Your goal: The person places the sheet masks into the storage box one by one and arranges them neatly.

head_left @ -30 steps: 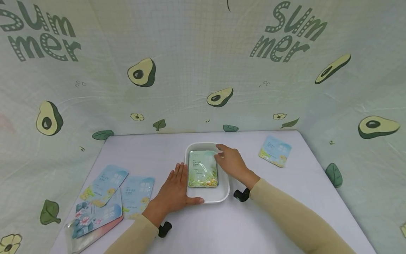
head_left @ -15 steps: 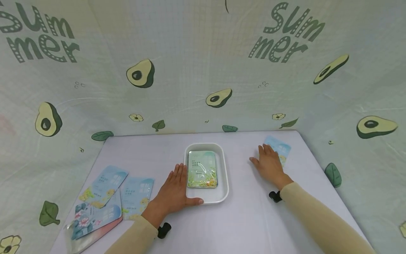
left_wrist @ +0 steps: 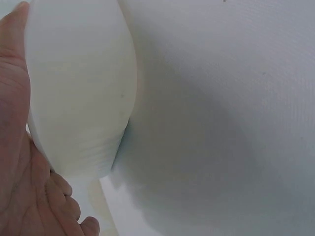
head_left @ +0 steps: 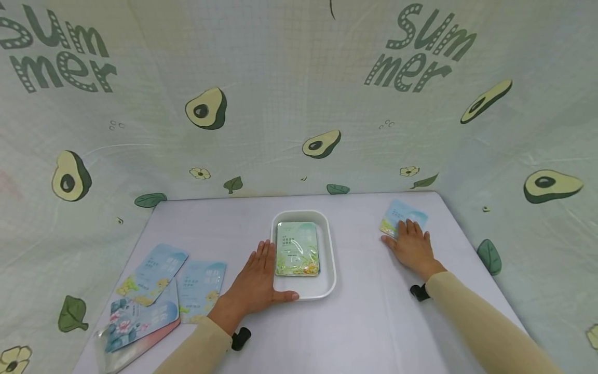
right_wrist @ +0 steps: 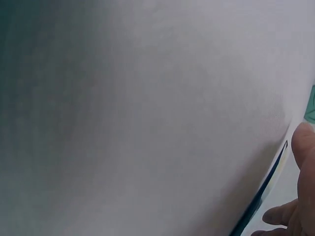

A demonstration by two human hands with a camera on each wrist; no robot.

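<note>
My left hand (head_left: 254, 283) lies along the left side of a white tray (head_left: 330, 259), fingers straight and thumb across its near left corner. In the left wrist view, the tray's outer wall (left_wrist: 81, 88) is beside the palm. Inside the tray, a green sheet mask packet (head_left: 297, 249) lies flat, a dark edge showing beneath it. At the back right, my right hand (head_left: 413, 249) reaches over a light blue sheet mask packet (head_left: 403, 210), its fingertips on the near part and partly hiding it. The right wrist view shows this packet's edge (right_wrist: 260, 199) close by the fingers.
At the left, several sheet mask packets overlap: a blue one (head_left: 156, 270) on top, a floral one (head_left: 140, 322) below it, and a pinkish silver one (head_left: 133, 356) underneath. Another blue packet (head_left: 201, 288) lies beside them. A printed cloth (head_left: 271, 104) hangs behind the table.
My right hand has left the tray's right side and moved right, then slightly nearer, onto the back-right blue sheet mask packet. The left hand has stayed at the tray.
</note>
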